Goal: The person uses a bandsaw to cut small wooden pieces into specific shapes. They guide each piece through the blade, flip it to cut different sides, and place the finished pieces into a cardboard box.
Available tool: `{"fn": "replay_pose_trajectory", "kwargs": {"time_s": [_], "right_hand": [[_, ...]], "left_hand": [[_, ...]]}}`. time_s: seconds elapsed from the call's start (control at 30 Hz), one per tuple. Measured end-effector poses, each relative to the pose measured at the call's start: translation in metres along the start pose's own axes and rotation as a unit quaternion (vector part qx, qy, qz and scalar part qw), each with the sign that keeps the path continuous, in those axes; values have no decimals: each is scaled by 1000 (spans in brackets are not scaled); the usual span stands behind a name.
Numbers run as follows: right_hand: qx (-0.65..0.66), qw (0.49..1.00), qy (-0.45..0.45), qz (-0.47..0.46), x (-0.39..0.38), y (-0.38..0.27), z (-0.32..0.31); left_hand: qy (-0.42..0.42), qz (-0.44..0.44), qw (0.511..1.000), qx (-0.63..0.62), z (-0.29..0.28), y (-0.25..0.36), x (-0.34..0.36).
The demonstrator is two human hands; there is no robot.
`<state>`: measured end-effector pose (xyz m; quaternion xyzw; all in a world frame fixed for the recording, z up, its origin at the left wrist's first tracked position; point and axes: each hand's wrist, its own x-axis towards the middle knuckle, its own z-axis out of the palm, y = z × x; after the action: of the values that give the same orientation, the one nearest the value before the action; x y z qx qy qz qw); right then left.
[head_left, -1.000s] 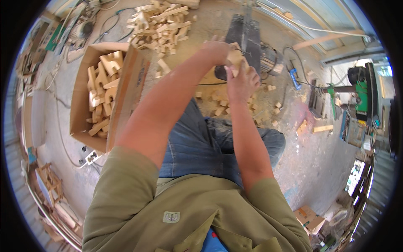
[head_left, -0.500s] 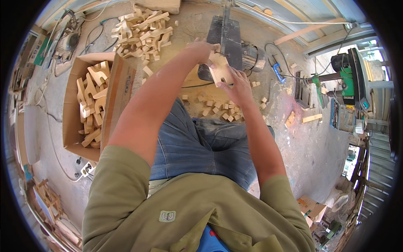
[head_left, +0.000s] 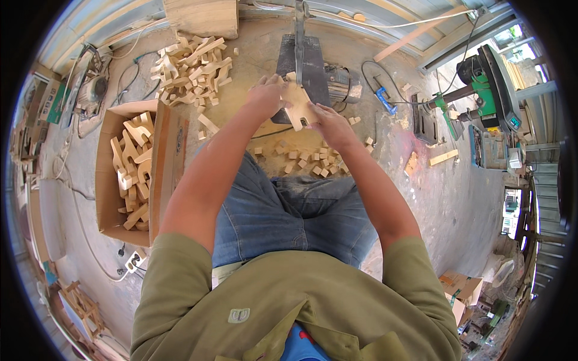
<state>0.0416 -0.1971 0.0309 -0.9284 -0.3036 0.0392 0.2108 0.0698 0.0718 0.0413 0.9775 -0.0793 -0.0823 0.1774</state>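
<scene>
A pale, shaped piece of wood [head_left: 299, 105] with a notch in its near end is between my two hands, at the near edge of a dark machine table [head_left: 316, 72]. My left hand [head_left: 267, 95] grips its left side, fingers along the edge. My right hand [head_left: 331, 125] holds its right, near end. The wood's far end is close to the upright metal post [head_left: 299, 45] of the machine, which looks like a band saw. Whether wood and blade touch, I cannot tell. A motor [head_left: 343, 84] sits right of the table.
Small wood offcuts [head_left: 313, 159] lie on the dusty floor before my knees. A cardboard box [head_left: 102, 174] of curved wooden pieces stands left, with a pile of similar pieces [head_left: 198, 66] beyond. A blue clamp [head_left: 385, 99], cables and a green drill press [head_left: 481, 99] are right.
My left hand has come back from the wood's far end to its left side. The wood has turned slightly and drawn a little nearer to me. The whole view has shifted.
</scene>
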Motion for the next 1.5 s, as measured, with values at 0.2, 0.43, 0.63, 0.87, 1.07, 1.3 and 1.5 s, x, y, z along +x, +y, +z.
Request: {"fn": "replay_pose_trajectory", "kwargs": {"time_s": [0.2, 0.43, 0.63, 0.87, 1.07, 1.3, 1.5], "right_hand": [[-28, 999, 17, 9, 1, -5, 11], [-35, 998, 46, 12, -2, -14, 20], [-40, 998, 53, 18, 0, -16, 26], [-80, 994, 61, 38, 2, -22, 36], [-84, 993, 64, 49, 4, -27, 39], [-75, 992, 81, 56, 4, -31, 42], [-77, 992, 88, 55, 5, -35, 42]], "left_hand": [[-26, -2, 999, 22, -13, 5, 0], [-50, 3, 998, 25, -19, -2, 7], [-62, 18, 998, 28, -19, -7, 15], [-90, 43, 994, 37, -27, -7, 20], [-90, 49, 994, 49, -32, -7, 18], [-91, 27, 995, 34, -26, -13, 28], [-95, 27, 994, 36, -27, -14, 30]]}}
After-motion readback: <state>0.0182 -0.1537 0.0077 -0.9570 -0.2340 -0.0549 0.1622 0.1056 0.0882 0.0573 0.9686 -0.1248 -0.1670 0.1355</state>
